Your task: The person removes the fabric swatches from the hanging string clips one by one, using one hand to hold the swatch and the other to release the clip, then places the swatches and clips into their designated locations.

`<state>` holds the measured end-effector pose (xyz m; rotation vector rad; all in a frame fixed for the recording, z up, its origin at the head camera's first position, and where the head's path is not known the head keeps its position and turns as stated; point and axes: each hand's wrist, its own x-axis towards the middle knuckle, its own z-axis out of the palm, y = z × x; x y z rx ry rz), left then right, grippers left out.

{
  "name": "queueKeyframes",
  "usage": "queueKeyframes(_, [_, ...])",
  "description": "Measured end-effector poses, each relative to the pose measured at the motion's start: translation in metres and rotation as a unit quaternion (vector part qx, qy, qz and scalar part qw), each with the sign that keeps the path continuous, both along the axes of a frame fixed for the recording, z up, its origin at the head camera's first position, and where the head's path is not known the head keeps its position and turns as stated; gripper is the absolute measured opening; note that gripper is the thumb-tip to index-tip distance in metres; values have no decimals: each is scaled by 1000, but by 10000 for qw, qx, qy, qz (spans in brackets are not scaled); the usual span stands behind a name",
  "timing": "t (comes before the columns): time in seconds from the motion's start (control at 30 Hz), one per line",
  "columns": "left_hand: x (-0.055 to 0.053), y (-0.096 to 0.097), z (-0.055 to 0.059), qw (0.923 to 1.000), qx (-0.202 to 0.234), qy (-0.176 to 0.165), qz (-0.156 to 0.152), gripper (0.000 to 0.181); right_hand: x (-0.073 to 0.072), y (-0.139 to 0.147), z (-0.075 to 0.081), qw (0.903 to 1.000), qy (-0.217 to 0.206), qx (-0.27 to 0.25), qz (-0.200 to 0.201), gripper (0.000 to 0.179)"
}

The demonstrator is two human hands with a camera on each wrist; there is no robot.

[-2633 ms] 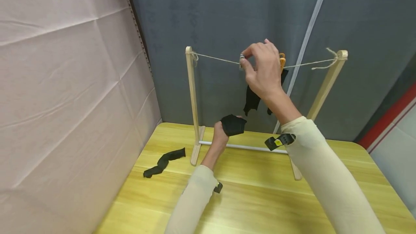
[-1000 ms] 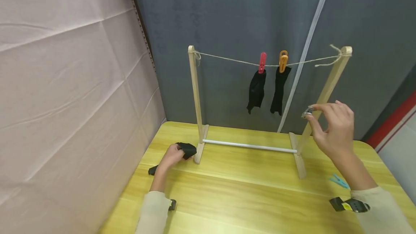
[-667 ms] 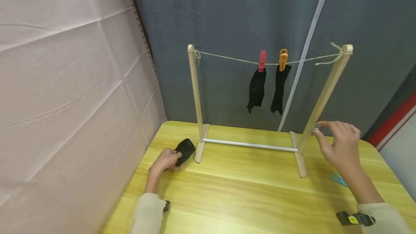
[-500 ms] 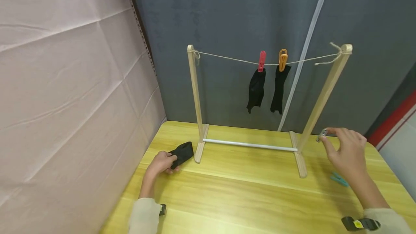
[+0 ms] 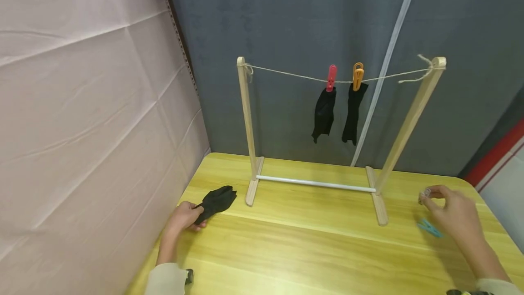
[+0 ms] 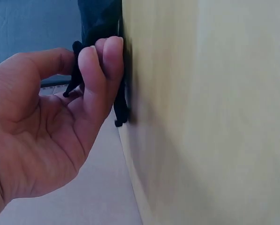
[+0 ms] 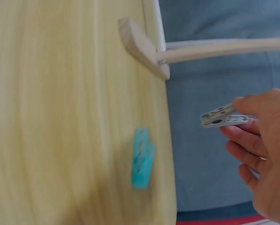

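At the table's left side my left hand [image 5: 185,217] pinches one end of a black sock [image 5: 217,201], whose wider part stretches toward the rack's left foot. In the left wrist view, the thumb and fingers close over the black fabric [image 6: 100,18], and a dark end hangs below them beside the tabletop. On the far right, my right hand [image 5: 456,213] pinches a grey clothespin [image 7: 219,117] between thumb and fingers. A teal clothespin [image 5: 430,227] lies on the table just below that hand.
A wooden rack [image 5: 247,122] with a string line [image 5: 286,73] stands at the table's back. Two black socks hang from it, one under a red clothespin [image 5: 331,78], the other under an orange clothespin [image 5: 358,76]. A pale cloth wall [image 5: 102,126] borders the left.
My right hand has left the line and moved down to the right with the grey clothespin. My left hand has brought the black sock down to the table's left side, drawing back toward me.
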<state>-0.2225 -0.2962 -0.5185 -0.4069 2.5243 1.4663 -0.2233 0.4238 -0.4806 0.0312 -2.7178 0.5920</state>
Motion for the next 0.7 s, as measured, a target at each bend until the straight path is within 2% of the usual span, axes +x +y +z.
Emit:
queueKeyframes(0.1, [5, -5, 0, 10000, -13, -20, 55, 28, 1, 9, -5, 9991, -394, 164, 5, 47])
queueKeyframes(0.2, [7, -9, 0, 9999, -88, 23, 98, 29, 3, 16, -8, 9977, -607, 304, 74, 48])
queueKeyframes(0.33, [9, -13, 0, 9984, -520, 129, 169, 31, 4, 23, -12, 9931, -1018, 541, 210, 54])
queueKeyframes(0.5, [10, -13, 1, 9946, -1006, 241, 95, 30, 3, 32, -17, 9806, -1782, 726, 368, 68])
queueKeyframes(0.57, [10, -13, 1, 9901, -1364, 316, -17, 27, 3, 35, -20, 9775, -1929, 736, 431, 70])
queueKeyframes(0.7, [9, -14, 2, 9738, -2205, 525, -188, 20, 4, 38, -29, 9779, -1896, 697, 531, 66])
